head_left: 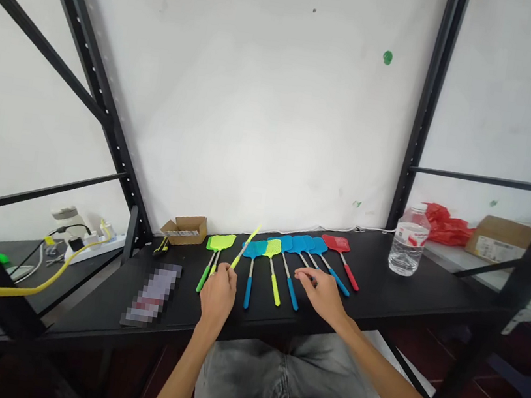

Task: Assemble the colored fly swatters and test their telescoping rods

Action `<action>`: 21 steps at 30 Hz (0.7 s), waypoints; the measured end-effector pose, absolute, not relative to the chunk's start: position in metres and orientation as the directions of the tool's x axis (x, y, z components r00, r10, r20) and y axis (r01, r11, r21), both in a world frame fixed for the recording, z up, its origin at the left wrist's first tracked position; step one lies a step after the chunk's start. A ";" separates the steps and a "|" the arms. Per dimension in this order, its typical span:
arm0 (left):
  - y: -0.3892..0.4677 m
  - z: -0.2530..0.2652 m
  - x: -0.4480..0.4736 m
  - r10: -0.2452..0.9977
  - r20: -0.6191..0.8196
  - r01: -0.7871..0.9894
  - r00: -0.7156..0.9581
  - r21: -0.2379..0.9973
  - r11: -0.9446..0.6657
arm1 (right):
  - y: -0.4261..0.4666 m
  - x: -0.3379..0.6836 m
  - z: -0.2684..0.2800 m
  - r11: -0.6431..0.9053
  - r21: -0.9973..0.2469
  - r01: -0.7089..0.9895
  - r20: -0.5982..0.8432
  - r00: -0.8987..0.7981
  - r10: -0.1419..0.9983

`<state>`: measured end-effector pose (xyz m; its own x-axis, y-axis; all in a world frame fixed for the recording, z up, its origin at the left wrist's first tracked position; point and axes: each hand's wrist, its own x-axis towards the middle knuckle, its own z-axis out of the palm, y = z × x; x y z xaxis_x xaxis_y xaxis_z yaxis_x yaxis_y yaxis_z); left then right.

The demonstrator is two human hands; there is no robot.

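Note:
My left hand (218, 294) is closed round the handle of a yellow fly swatter (244, 249), which is tilted up and seen edge-on. Under and beside it lie a green fly swatter (203, 278) and a yellow-green fly swatter (222, 242). To the right, a blue fly swatter (248, 292), a yellow fly swatter (275, 290) and several more blue swatters (291, 294) lie with overlapping heads. My right hand (320, 294) has its fingers drawn together over the blue swatters' handles, hiding some; whether it grips one is unclear. A red fly swatter (337, 243) ends the row.
A water bottle (408, 240) stands on the black table (372, 283) at right. A small cardboard box (186, 230) and a blurred flat object (152, 295) are at left. Black metal posts (430, 103) frame the table, with a white wall (259, 106) behind.

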<state>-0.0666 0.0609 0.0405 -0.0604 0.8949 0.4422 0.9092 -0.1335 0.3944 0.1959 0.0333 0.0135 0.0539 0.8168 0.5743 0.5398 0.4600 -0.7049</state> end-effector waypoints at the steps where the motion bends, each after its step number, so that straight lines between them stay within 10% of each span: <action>1: 0.056 0.043 -0.063 0.894 0.447 0.866 -0.036 0.461 -0.196 | 0.037 0.193 0.016 0.445 -0.769 0.460 0.532 0.071 0.844; 5: 0.036 0.047 -0.049 0.884 0.460 0.619 0.082 0.672 -0.407 | 0.061 0.177 0.027 0.232 -0.967 -0.106 0.229 0.038 0.973; 10: 0.027 0.043 -0.042 0.880 0.418 0.487 0.226 0.734 -0.474 | 0.097 0.158 0.046 -0.014 -0.761 -0.649 0.066 -0.099 0.993; 21: 0.030 0.044 -0.038 0.907 0.324 0.201 0.268 0.902 -0.382 | 0.085 0.112 0.067 0.060 -0.840 -0.540 0.165 -0.147 0.975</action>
<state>-0.0376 0.0301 0.0443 0.2685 0.9072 0.3239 0.2007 -0.3816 0.9023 0.1118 0.0851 0.0672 -0.1475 0.9753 0.1646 -0.5398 0.0601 -0.8397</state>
